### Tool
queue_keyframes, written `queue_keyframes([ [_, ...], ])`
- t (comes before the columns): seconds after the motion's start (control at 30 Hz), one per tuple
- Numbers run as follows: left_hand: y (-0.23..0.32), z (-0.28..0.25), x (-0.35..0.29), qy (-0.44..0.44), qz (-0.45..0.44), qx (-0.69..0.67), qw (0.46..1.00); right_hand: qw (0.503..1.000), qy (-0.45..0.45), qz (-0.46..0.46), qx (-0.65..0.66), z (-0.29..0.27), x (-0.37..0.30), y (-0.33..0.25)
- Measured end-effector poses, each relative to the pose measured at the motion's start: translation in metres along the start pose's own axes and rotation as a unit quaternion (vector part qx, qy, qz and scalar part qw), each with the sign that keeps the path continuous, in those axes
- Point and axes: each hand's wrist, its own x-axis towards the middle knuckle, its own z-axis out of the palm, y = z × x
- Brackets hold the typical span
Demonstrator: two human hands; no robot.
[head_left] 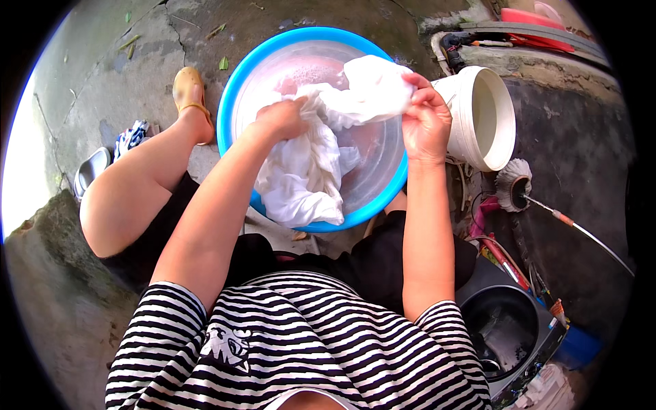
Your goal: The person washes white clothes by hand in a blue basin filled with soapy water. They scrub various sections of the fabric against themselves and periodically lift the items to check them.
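A wet white cloth (297, 181), perhaps a garment, is bunched over a round basin (231, 102) with a bright blue rim. Its lower part hangs onto the near rim. My left hand (281, 117) is closed on the middle of the cloth, with the fingertips partly hidden in the folds. At the basin's right side, my right hand (427, 126) pinches the far end of the cloth between thumb and fingers and holds it up, stretched sideways. Cloudy water with suds (311, 72) shows in the basin beneath.
A white bucket (468, 116) lies or leans right of the basin. Beside it are a round brush (512, 184) with a long handle and a dark pan-like vessel (502, 328). A grey slipper (92, 167) rests at left. Red plastic items (536, 27) stand at back right.
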Motion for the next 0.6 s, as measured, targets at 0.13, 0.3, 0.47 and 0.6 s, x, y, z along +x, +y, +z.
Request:
queue_keyframes([
  [0.13, 0.017, -0.007, -0.006, -0.09, -0.05, 0.003, 0.995, 0.996, 0.042, 0.047, 0.069, -0.005, 0.007, 0.002],
  [0.3, 0.051, -0.015, -0.038, -0.033, 0.02, -0.003, 0.999, 0.986, 0.089, 0.074, -0.119, -0.018, 0.028, 0.062],
  [0.47, 0.049, 0.025, -0.032, 0.171, 0.031, 0.192, 0.966, 0.747, -0.108, -0.1, -0.648, -0.049, 0.007, 0.195],
  [0.6, 0.019, 0.043, -0.012, 0.074, 0.051, 0.057, 0.994, 0.669, -0.052, 0.137, -0.729, -0.035, -0.005, 0.194],
])
